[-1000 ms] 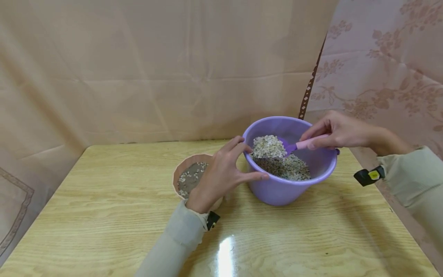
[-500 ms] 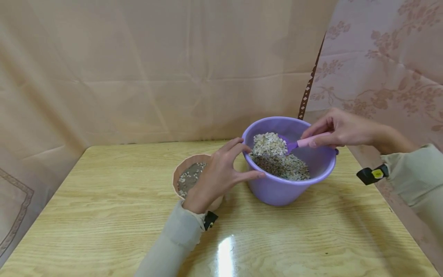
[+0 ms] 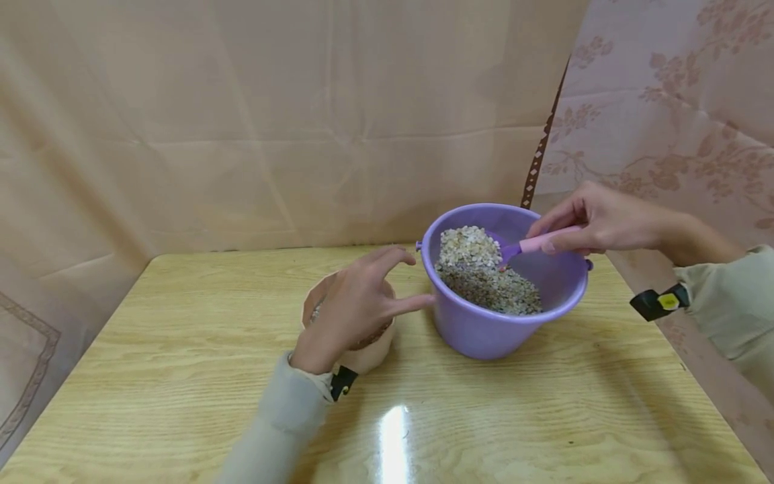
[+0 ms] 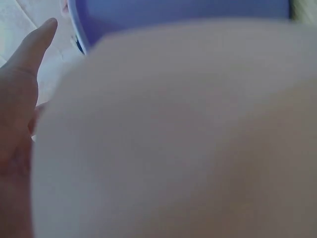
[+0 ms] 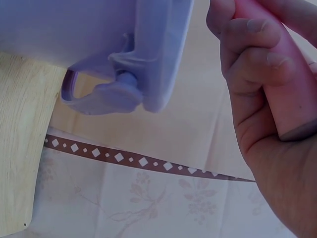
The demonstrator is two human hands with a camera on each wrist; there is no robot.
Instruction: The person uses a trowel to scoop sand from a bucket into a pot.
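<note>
right hand [image 3: 595,218] grips the pink handle of a small scoop [image 3: 535,243], fingers curled round it with thumb on the near side; right wrist view shows the same, fingers wrapped on the pink handle [image 5: 277,74]. scoop's purple blade end sits inside the purple bucket [image 3: 484,329], heaped with pale grit [image 3: 468,247], raised above the darker mixed grit lower in the bucket and near the bucket's left inner wall. bucket stands upright on the wooden table [image 3: 181,376], right of centre toward the back edge; its hinge knob and folded handle show in the right wrist view [image 5: 106,94]. left hand [image 3: 347,309] hovers over the small pink pot [image 3: 369,353], fingers spread and mostly straight, index finger pointing at the bucket's left side, tip touching or just short of the wall, cannot tell which. hand covers most of the pot's mouth, so the contents are nearly hidden; a sliver of grit shows at the pot's left rim. can't tell if the palm rests on the pot rim or floats above it. pot sits just left of the bucket, close but apart. left wrist view is mostly a blurred pale pink surface close to the lens, likely the pot, with a finger [image 4: 29,59] at left and a strip of purple bucket [image 4: 173,12] on top. both sleeves pale beige, black strap on each wrist. peach cloth backdrop behind, floral cloth at right.
</note>
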